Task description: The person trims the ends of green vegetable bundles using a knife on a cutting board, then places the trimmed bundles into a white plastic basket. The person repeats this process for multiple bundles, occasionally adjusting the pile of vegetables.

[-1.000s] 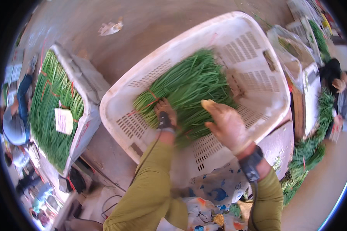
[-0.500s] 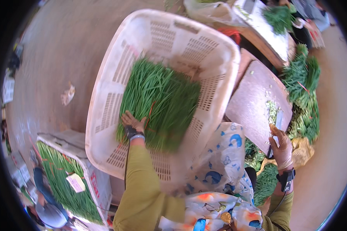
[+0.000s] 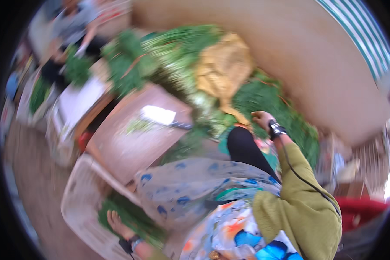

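Observation:
My left hand (image 3: 117, 223) rests with its fingers apart on long green chives (image 3: 145, 227) inside a white plastic basket (image 3: 76, 203). My right hand (image 3: 263, 121) reaches over a heap of chives (image 3: 292, 125), its fingers loosely bent, with nothing visible in them. Beside its fingertips lies the narrow end of a crumpled yellow-brown cloth or sack (image 3: 225, 65). A knife (image 3: 160, 115) with a bright blade and dark handle lies on a brownish board (image 3: 136, 149) among pale trimmings. The picture is blurred by motion.
Tied chive bundles (image 3: 125, 65) lie behind the board. At the far left a person (image 3: 76, 26) sits by another white-topped table (image 3: 82, 102), touching greens. A pale wall (image 3: 307, 56) rises behind the heap. Clear patterned plastic (image 3: 182, 186) covers my lap.
My view has swung to the right, so basket and board now appear further left. My right hand has moved from beside the knife to the chive heap. My left hand stays on the basket's chives.

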Tool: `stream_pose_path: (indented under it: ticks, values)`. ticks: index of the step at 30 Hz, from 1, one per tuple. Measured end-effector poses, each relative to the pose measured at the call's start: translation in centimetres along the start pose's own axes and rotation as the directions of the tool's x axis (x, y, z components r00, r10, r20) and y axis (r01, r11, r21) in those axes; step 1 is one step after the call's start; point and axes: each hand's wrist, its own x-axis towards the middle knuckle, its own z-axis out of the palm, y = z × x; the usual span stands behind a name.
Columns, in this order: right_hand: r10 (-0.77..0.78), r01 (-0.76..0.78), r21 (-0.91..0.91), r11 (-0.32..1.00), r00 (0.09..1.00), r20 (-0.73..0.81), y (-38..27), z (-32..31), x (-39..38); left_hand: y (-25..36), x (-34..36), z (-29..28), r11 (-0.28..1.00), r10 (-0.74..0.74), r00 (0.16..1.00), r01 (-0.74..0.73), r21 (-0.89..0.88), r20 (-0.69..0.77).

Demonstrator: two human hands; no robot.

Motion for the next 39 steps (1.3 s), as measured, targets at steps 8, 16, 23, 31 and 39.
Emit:
stream_pose_path:
  ticks: [8,16,23,31,39]
  values:
    - [0.393,-0.439,0.138,0.888,0.879,0.272,24.3,7.8,-11.4,9.6,-9.4,22.2,0.960,0.162,0.847,-0.255,0.119,0.507]
    - [0.477,-0.591,0.232,0.772,0.781,0.403,35.7,10.5,-10.6,6.1,-19.9,35.1,0.227,0.006,0.608,-0.774,0.591,0.794]
    - [0.408,-0.511,0.322,0.797,0.849,0.337,41.5,10.6,6.5,9.2,-26.2,40.7,0.407,-0.181,0.598,-0.677,0.613,0.781]
    - [0.677,-0.385,0.690,0.613,0.706,-0.207,40.1,8.9,32.0,8.8,-33.2,53.8,0.057,-0.340,0.571,-0.781,0.622,0.747]
    - [0.841,-0.577,0.752,0.318,0.538,0.058,39.8,9.4,41.0,7.2,-32.8,57.5,-0.323,-0.617,0.491,-0.871,0.371,0.615]
